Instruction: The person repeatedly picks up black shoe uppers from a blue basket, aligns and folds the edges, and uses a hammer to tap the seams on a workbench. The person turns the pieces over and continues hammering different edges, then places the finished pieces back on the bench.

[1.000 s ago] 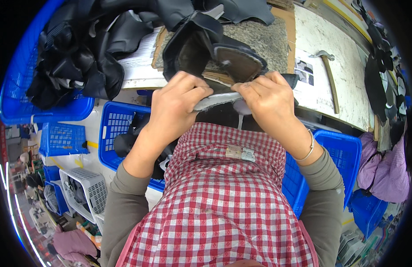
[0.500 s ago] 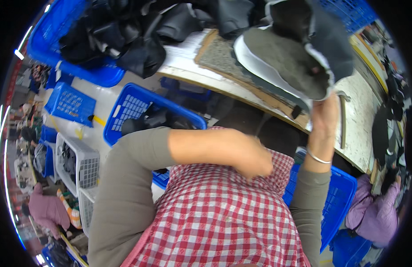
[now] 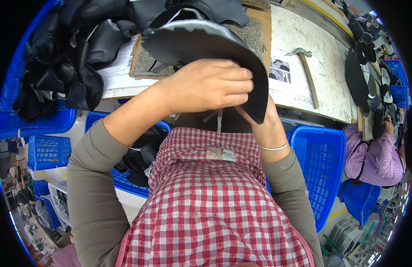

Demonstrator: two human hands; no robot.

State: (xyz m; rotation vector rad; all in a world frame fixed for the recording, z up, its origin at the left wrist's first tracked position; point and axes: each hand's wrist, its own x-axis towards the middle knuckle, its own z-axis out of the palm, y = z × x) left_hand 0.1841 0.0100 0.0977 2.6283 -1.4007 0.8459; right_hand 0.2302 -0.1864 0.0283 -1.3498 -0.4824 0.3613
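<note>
A curved black leather shoe upper (image 3: pixel 197 44) with a pale lining edge is held up over the near side of the worktable. My left hand (image 3: pixel 210 84) lies across its near face, fingers curled and closed at the lower edge; whatever the fingertips pinch is hidden. My right hand (image 3: pixel 266 122) grips the upper's right-hand end from behind, with most of its fingers covered by the leather. Beneath the upper lies a grey stone slab (image 3: pixel 141 62) on the table.
Black leather pieces (image 3: pixel 88 58) are heaped at the left. A hammer (image 3: pixel 308 78) rests on the white tabletop (image 3: pixel 333 58) at the right. Blue crates (image 3: pixel 321 173) stand below the table on both sides. Another person in a purple checked top (image 3: pixel 379 155) works at the far right.
The upper has come down and left from the upper right and turned its black outer face toward me. My left hand has risen from the apron onto it.
</note>
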